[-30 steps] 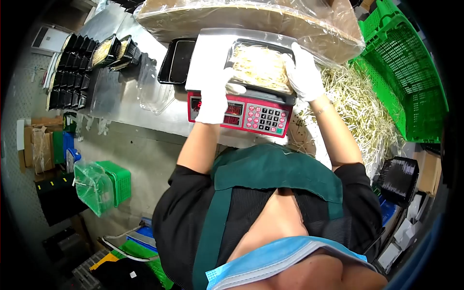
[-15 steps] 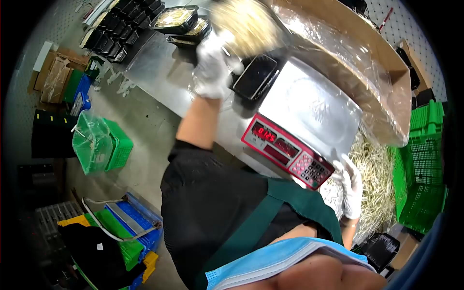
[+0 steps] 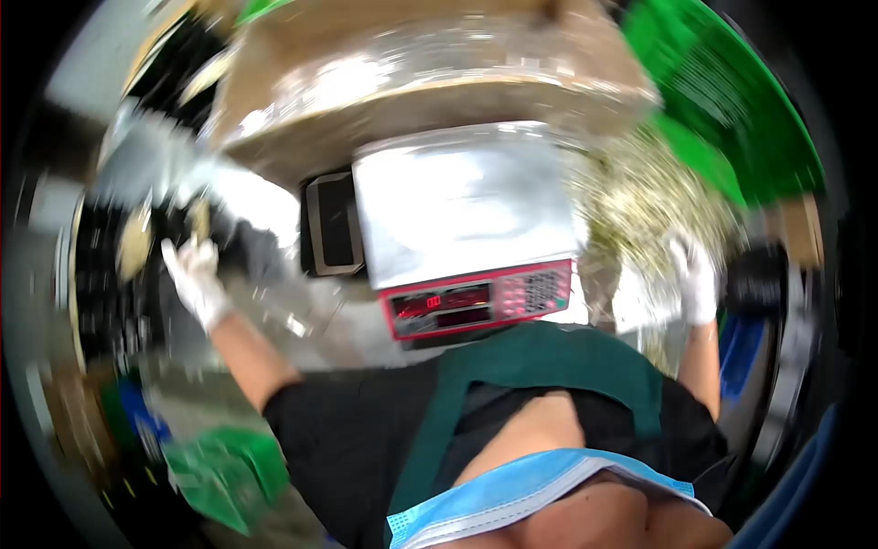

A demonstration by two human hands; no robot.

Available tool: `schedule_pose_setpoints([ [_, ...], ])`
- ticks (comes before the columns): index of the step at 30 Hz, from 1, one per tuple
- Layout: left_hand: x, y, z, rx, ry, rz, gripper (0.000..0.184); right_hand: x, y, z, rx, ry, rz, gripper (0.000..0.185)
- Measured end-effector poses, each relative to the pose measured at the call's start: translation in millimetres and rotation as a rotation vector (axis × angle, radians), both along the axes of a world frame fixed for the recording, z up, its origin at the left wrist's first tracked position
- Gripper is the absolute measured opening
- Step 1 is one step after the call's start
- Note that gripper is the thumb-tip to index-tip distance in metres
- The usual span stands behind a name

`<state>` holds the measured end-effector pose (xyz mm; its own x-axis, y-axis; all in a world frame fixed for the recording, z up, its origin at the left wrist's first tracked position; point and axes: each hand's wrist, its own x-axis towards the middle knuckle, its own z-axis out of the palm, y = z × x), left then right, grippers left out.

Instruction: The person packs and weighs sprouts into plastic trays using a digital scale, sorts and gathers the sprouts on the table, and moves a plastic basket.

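Note:
My left hand [image 3: 195, 279], in a white glove, reaches out at the left with its fingers apart and nothing in them. Just beyond its fingertips are filled trays of sprouts [image 3: 136, 242], blurred. At the right, my right hand [image 3: 695, 279], also gloved, is beside the loose sprouts [image 3: 645, 197]; motion smears its fingers. Between my hands stands the scale [image 3: 465, 210], its metal plate bare and its red display lit. An empty black tray [image 3: 336, 224] lies against the scale's left side.
Behind the scale is a cardboard box [image 3: 439, 101] lined with clear plastic. A green crate [image 3: 727, 105] stands at the back right. Stacked black trays [image 3: 96, 274] line the far left. A green basket [image 3: 229, 471] sits on the floor at lower left.
The filled tray left the scale in my left hand, which has since let it go at the left. My right hand moved from the scale to the sprouts. The view has swung.

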<state>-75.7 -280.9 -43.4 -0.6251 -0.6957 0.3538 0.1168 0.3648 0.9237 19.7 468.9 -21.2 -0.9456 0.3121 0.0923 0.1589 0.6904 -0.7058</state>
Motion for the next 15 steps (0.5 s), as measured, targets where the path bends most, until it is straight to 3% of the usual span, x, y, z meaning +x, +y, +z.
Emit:
schedule_pose_setpoints([
  [1,6,39,20,0.639,-0.041,-0.261,0.04,7,49,7,0.434,0.121,0.033,0.034],
  [2,13,60,10,0.62,-0.08,-0.595,0.035,14,79,27,0.567,0.228,-0.099,0.034],
  [3,19,115,12,0.482,-0.115,-0.443,0.036,21,121,46,0.604,0.301,-0.185,0.03],
  [4,22,135,-2,0.544,-0.054,-0.629,0.035,34,161,69,0.594,0.142,-0.387,0.031],
  [6,34,200,6,0.378,-0.224,-0.561,0.035,57,234,81,1.005,-0.008,-0.921,0.045],
  [7,38,227,6,0.38,-0.187,-0.657,0.035,69,254,79,1.006,-0.028,-0.927,0.045],
  [9,54,296,14,0.279,-0.12,-0.653,0.033,76,293,70,0.77,-0.518,-0.932,0.064],
  [10,64,329,19,0.249,-0.088,-0.639,0.032,85,367,33,0.744,-0.536,-0.636,0.072],
  [12,75,374,18,0.301,-0.094,-0.69,0.03,82,348,38,0.661,-0.44,-0.656,0.07],
  [14,80,414,22,0.312,-0.153,-0.731,0.028,82,344,45,0.749,-0.523,-0.573,0.065],
  [15,80,433,21,0.342,-0.189,-0.745,0.028,88,340,41,0.858,-0.31,-0.63,0.06],
])
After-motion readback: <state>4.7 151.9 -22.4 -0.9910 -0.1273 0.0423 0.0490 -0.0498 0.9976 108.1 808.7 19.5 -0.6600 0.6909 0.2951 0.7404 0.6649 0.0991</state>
